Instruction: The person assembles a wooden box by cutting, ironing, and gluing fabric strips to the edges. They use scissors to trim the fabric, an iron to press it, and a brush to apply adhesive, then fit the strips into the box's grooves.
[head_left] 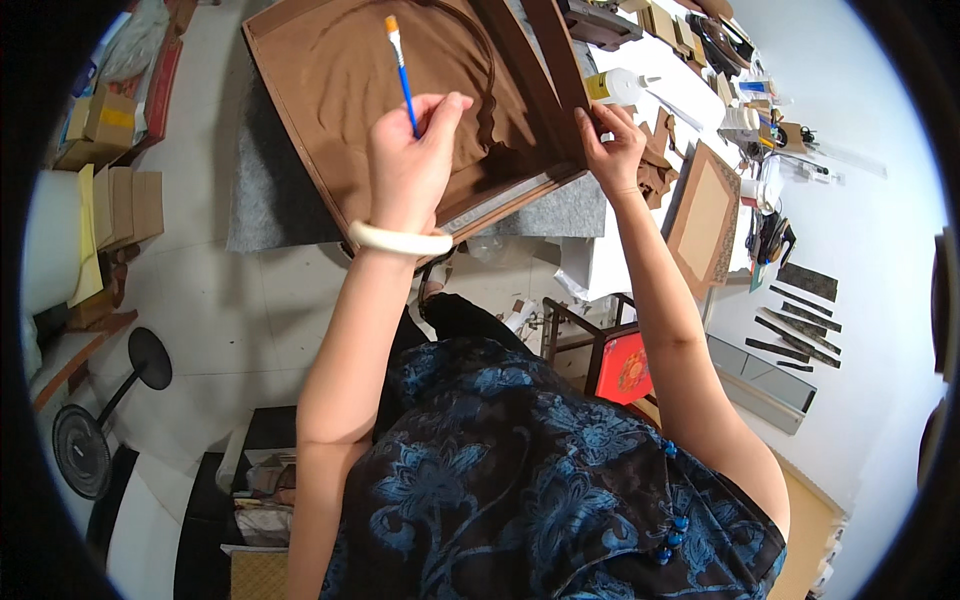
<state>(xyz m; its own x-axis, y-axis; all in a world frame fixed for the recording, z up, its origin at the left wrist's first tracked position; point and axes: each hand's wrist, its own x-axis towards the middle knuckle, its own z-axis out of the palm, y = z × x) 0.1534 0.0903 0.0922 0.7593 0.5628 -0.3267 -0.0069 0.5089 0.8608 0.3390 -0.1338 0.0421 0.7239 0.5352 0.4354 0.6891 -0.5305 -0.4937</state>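
My left hand [412, 165], with a white bangle [400, 241] at its wrist, grips a slim paintbrush [403, 80]. The brush has a blue handle and orange bristles, and it points away from me over a shallow brown leather case [350, 80]. Wrinkled brown material lines the case's inside. At the right edge of the case, my right hand [612, 145] has its thumb and fingers closed on the end of a long brown leather strip [556, 60]. Part of the pinch is hidden by the fingers.
The case rests on a grey felt mat [265, 180]. A white bottle with a nozzle [618, 86], leather scraps [655, 160] and a framed board [706, 215] lie to the right. A red-seated stool [624, 368] stands below the table. Cardboard boxes [130, 205] sit at left.
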